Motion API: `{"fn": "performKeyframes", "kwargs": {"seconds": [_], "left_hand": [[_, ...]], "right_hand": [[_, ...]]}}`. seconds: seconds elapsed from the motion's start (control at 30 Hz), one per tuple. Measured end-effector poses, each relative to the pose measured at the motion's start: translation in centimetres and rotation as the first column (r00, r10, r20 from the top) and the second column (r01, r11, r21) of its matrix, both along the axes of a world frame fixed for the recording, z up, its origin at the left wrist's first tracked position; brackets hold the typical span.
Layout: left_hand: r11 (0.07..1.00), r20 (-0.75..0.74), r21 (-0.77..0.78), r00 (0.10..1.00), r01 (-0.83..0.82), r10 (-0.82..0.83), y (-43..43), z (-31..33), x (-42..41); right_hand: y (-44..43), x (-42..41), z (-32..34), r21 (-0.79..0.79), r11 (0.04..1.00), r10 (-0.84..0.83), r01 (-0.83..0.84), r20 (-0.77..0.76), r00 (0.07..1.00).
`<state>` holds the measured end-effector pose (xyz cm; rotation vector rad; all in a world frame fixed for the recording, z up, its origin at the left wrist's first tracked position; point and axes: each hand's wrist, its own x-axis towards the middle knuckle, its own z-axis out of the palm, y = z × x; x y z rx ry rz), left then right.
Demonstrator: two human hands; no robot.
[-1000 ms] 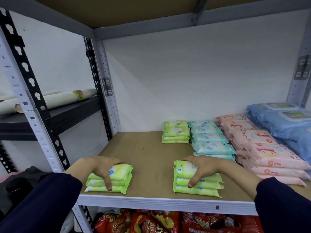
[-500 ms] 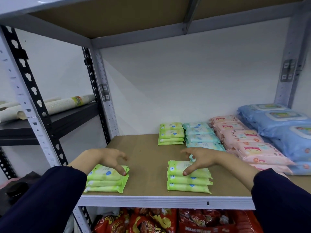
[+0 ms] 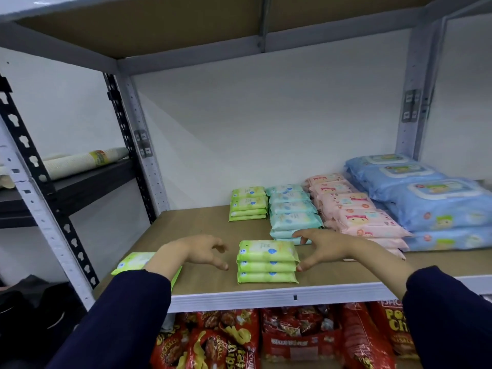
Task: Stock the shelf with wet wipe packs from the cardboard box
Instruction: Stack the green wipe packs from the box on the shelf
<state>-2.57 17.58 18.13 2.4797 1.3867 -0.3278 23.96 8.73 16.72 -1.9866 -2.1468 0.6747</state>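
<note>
A green wipe stack (image 3: 133, 260) lies at the shelf's (image 3: 186, 222) left front, half behind a sleeve (image 3: 127, 310). The left hand (image 3: 197, 251) hovers loosely curled, holding nothing, just left of a three-pack green stack (image 3: 267, 262); the right hand (image 3: 323, 246), fingers spread and empty, has its thumb at that stack's right edge

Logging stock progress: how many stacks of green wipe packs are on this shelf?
3. One back stack beside the teal packs; one front-centre stack between the left hand and right hand; one front-left stack, partly hidden by the left arm.
</note>
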Motion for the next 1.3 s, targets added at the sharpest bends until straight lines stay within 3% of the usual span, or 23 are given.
{"fn": "performKeyframes", "kwargs": {"seconds": [0.5, 0.8, 1.13, 1.3], "left_hand": [[0.998, 0.078, -0.056, 0.996, -0.038, 0.042, -0.5, -2.0, 0.0], [0.999, 0.25, -0.03, 0.967, -0.039, 0.045, -1.5, -4.0, 1.0], [0.988, 0.54, -0.008, 0.831, -0.155, 0.135, -3.4, -7.9, 2.5], [0.972, 0.615, 0.049, 0.773, -0.232, 0.153, -3.5, -9.3, 2.5]], "right_hand": [[0.1, -1.1, -3.6, 0.118, 0.993, 0.015, 0.001, -0.128, 0.992], [-0.1, -1.4, -5.4, 0.176, 0.983, -0.02, 0.051, -0.178, 0.984], [-0.4, -3.3, -7.2, 0.258, 0.945, -0.102, 0.203, -0.357, 0.929], [-0.2, -4.2, -7.3, 0.263, 0.938, -0.111, 0.226, -0.389, 0.915]]}}
